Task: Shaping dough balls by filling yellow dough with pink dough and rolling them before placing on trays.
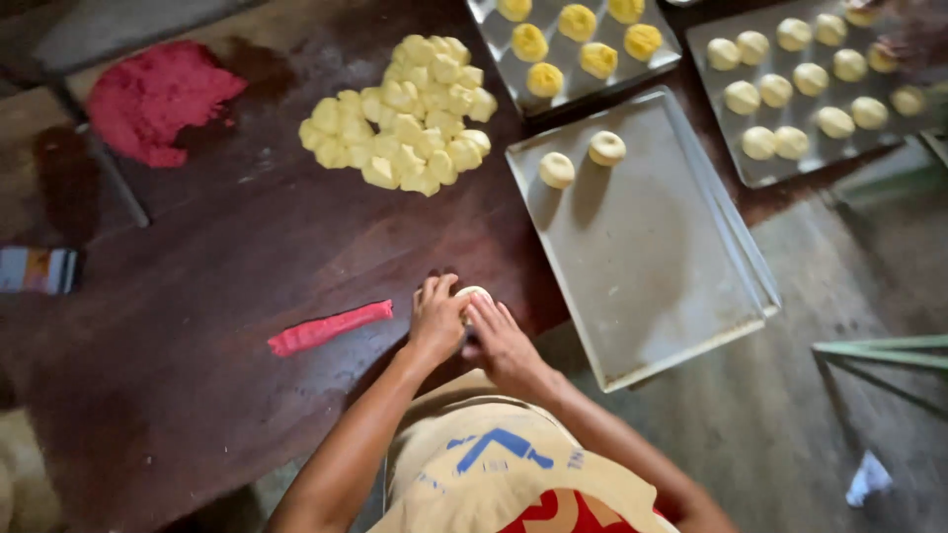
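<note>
I had both hands together at the near edge of the dark wooden desk [197,296], my left hand [435,318] and right hand [501,338] cupped around a small pale dough ball [473,294], fingers curled closed on it from either side. Left of the dough ball lay a red dough strip [329,328]. Beyond the dough ball sat a heap of yellow dough pieces [405,114], and farther left a red dough mound [158,99]. Right of the dough ball stood a metal tray [652,247] with two shaped balls [581,158].
</note>
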